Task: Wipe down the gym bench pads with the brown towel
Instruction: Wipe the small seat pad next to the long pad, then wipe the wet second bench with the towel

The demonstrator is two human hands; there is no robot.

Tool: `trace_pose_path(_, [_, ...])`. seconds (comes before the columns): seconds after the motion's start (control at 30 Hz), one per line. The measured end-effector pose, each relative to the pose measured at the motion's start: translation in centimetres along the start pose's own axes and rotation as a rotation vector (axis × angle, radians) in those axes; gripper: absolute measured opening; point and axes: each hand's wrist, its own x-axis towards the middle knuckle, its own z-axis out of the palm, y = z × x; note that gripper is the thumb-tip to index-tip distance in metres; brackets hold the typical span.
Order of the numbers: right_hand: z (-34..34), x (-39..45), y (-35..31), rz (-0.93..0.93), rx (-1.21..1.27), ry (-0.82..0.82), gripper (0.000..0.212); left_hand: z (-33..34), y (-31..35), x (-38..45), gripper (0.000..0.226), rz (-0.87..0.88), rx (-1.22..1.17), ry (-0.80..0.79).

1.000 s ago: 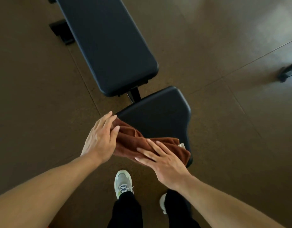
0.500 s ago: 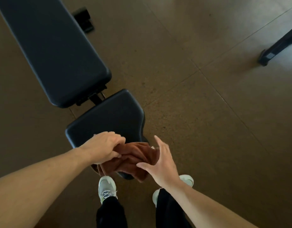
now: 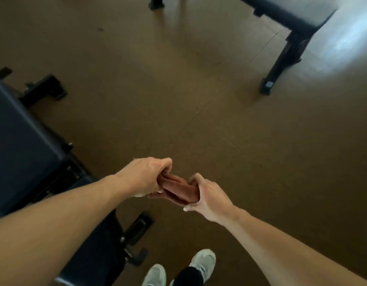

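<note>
Two-hand grip, left hand (image 3: 145, 176), right hand (image 3: 205, 196), one brown towel (image 3: 178, 188), two benches.

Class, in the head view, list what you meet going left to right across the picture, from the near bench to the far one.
Bench pad → left hand → brown towel → right hand → second bench.

no readable text, label, brand or number shows anywhere in the head view.
</note>
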Motion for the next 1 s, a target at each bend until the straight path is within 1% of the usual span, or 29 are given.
trace_pose_path(0.03, [-1.9, 0.4, 0.7, -0.003, -0.006, 0.000, 0.068, -1.1, 0.9, 1.2, 0.034, 0.008, 0.000, 0.000])
trace_pose_path(0.07, [-3.5, 0.8, 1.4, -0.012, -0.023, -0.016, 0.065, -2.2, 1.8, 2.3, 0.034, 0.009, 0.006, -0.003])
trace_pose_path(0.13, [-7.0, 1.9, 2.5, -0.036, -0.166, -0.013, 0.053, -4.5, 3.4, 5.2, 0.035, 0.005, 0.063, 0.013])
trace_pose_path(0.23, [-11.7, 4.3, 3.8, -0.038, -0.296, 0.126, 0.060, -8.1, 4.4, 9.2, 0.032, -0.031, 0.075, 0.037])
trace_pose_path(0.33, [-15.7, 7.8, 5.0, -0.026, -0.341, 0.287, 0.059, -11.3, 3.7, 13.0, 0.032, -0.091, -0.041, -0.007])
trace_pose_path(0.37, [-17.1, 9.1, 5.2, -0.035, -0.390, 0.316, 0.058, -12.3, 3.5, 14.2, 0.032, -0.096, -0.057, -0.021])
trace_pose_path(0.4, [-18.4, 10.5, 5.3, -0.043, -0.452, 0.319, 0.057, -13.3, 3.1, 15.4, 0.031, -0.091, -0.045, -0.024])
trace_pose_path(0.47, [-21.2, 13.9, 5.5, -0.018, -0.554, 0.255, 0.053, -15.8, 2.1, 18.3, 0.029, -0.081, 0.005, 0.005])
trace_pose_path(0.53, [-24.0, 17.1, 5.7, 0.076, -0.567, 0.200, 0.047, -18.7, 1.2, 21.3, 0.027, -0.101, 0.023, 0.040])
trace_pose_path(0.57, [-25.1, 18.2, 5.8, 0.117, -0.529, 0.193, 0.041, -19.9, 0.7, 22.2, 0.027, -0.125, 0.016, 0.049])
trace_pose_path(0.6, [-26.4, 19.6, 5.9, 0.155, -0.438, 0.220, 0.034, -21.6, 0.3, 23.5, 0.026, -0.139, 0.013, 0.056])
trace_pose_path(0.67, [-28.3, 21.4, 6.0, 0.238, -0.157, 0.294, 0.016, -24.0, -0.4, 25.7, 0.020, -0.157, 0.021, 0.069])
trace_pose_path(0.73, [-30.1, 22.8, 6.1, 0.320, 0.087, 0.373, 0.019, -25.8, -0.7, 27.7, 0.013, -0.188, 0.017, 0.081])
trace_pose_path(0.8, [-32.7, 24.3, 7.8, 0.375, 0.260, 0.430, 0.024, -27.4, -0.1, 30.9, 0.013, -0.225, 0.051, 0.079])
trace_pose_path(0.9, [-36.6, 25.5, 11.3, 0.416, 0.471, 0.434, 0.025, -29.1, 2.4, 35.7, 0.013, -0.225, 0.106, 0.104])
trace_pose_path(1.0, [-41.1, 26.3, 15.6, 0.459, 0.642, 0.452, 0.019, -30.8, 6.1, 40.7, 0.016, -0.193, 0.114, 0.118])
